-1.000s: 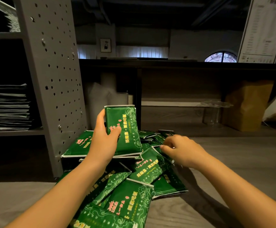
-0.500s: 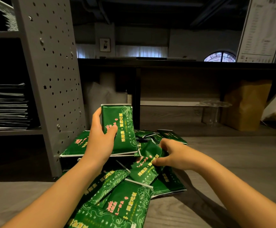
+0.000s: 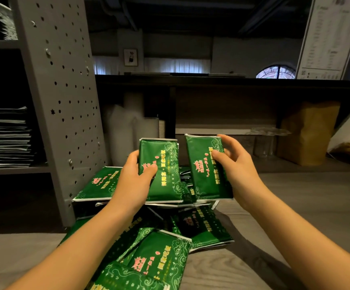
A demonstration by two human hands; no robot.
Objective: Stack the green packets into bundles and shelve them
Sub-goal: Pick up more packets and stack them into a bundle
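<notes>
Holds bundle [image 3: 165,176] in left grip [image 3: 132,181], single packet [image 3: 205,174] in right grip [image 3: 236,164]; risks bundle slipping apart if glossy packet lands askew.

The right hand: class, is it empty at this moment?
No: the right hand grips a green packet, held upright beside the bundle that the left hand holds.

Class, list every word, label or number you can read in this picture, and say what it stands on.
None can be read for certain.
Bundle in the left hand: yellow and red characters, blurred.
Packet in the right hand: same.
Pile of packets: same.
White wall chart: print too small.
</notes>
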